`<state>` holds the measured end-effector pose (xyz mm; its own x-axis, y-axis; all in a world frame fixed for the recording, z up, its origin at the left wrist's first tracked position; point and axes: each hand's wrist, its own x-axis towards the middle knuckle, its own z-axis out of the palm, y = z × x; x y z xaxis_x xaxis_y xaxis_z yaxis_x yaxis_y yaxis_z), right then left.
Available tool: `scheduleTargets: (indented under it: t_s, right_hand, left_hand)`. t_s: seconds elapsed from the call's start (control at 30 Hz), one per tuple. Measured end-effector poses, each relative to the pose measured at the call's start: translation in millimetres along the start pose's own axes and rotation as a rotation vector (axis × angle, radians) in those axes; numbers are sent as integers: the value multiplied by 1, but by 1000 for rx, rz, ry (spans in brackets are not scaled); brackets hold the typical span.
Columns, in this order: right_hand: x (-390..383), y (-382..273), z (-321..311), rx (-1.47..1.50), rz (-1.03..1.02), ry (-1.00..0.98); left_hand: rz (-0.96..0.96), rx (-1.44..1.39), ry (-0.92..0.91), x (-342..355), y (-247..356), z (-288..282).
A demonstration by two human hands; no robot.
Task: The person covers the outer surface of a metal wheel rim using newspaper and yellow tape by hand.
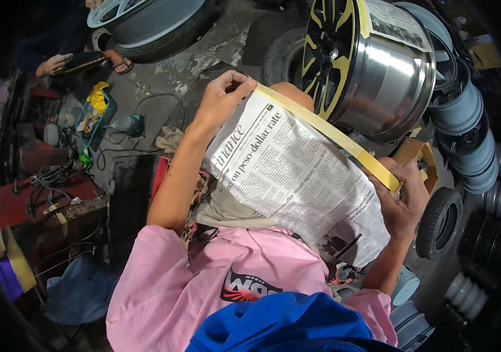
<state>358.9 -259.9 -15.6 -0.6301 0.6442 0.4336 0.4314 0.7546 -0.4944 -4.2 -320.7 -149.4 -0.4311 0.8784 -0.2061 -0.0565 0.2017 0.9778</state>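
Observation:
A sheet of newspaper [285, 170] spans the space between my hands, over my lap. Pale yellow masking tape [321, 126] runs along its upper edge. My left hand [227, 97] pinches the taped upper left corner between thumb and fingers. At the other end, my right hand [403, 196] grips the masking tape where it looks wider and deeper yellow, apparently the roll seen edge-on; the fingers partly hide it. Just beyond the sheet stands a wheel rim [388, 82] with a polished barrel and black-and-yellow spokes. Another newspaper piece [397, 26] is taped onto its barrel.
Grey rims [458, 111] are stacked at the right, near a loose tire [440, 223] and an open cardboard box [417, 152]. Far left, another person's hand [57, 64] and sandalled foot [118, 61] show. A blue basket [104, 117] and cables [51, 176] lie left.

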Motion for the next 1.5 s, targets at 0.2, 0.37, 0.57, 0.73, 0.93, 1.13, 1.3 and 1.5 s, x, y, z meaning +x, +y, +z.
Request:
scheduleTargets:
  t_s: [0.2, 0.37, 0.57, 0.73, 0.93, 1.13, 1.3, 1.5]
  right_hand:
    - [0, -4, 1, -25, -32, 6]
    - [3, -7, 0, -55, -47, 16]
    - [16, -8, -2, -89, -128, -13]
    - [30, -8, -12, -108, -169, -39]
    - [38, -11, -18, -144, -194, -117]
    - [31, -6, -11, -200, -336, -146]
    - [31, -1, 1, -275, -354, -251]
    - [40, 4, 10, -302, -389, -300]
  left_hand:
    - [2, -22, 6, -2, -4, 11]
    - [-170, 21, 56, 3, 2, -6]
    - [-266, -2, -151, 7, 5, -12]
    - [-241, -207, -236, 6, 5, -12]
    - [-229, -306, -276, 7, 1, -19]
    - [-177, -338, -209, 7, 2, -25]
    - [-111, -376, -165, 4, 2, -49]
    - [-141, -388, -158, 3, -3, -63]
